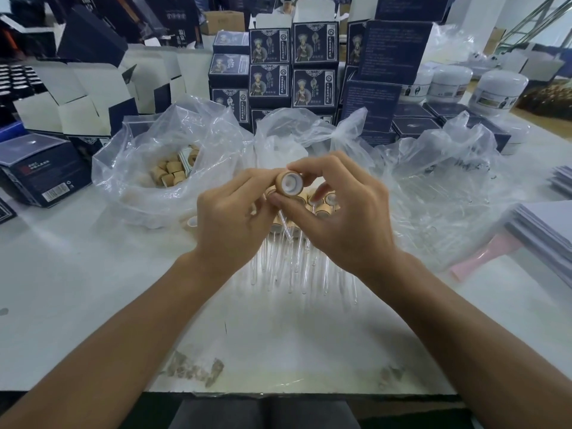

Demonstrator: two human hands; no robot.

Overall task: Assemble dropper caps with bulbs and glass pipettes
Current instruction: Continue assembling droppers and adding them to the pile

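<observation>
A person is holding a wooden dropper cap (288, 182) above the middle of the bench (77, 274), its open white-lined underside turned up toward the camera. The right hand (337, 212) is pinching the cap's rim between thumb and forefinger, while the left hand (232, 212) is curling its fingers in against the cap's far side; what that grip is holding, likely the bulb end, is hidden. A thin glass pipette (286, 226) is slanting down just below the cap, and which hand is holding it cannot be told. Finished droppers (297, 261) are lying in a row beneath the hands, tubes pointing toward the bench's near edge. A plastic bag of loose caps (171, 173) is sitting toward the far left, with more bags just behind the hands. The step appears to be seating the tube in the cap: keeping the glass straight on the centre hole and pressing gently looks wise, since a skewed push could snap it.
</observation>
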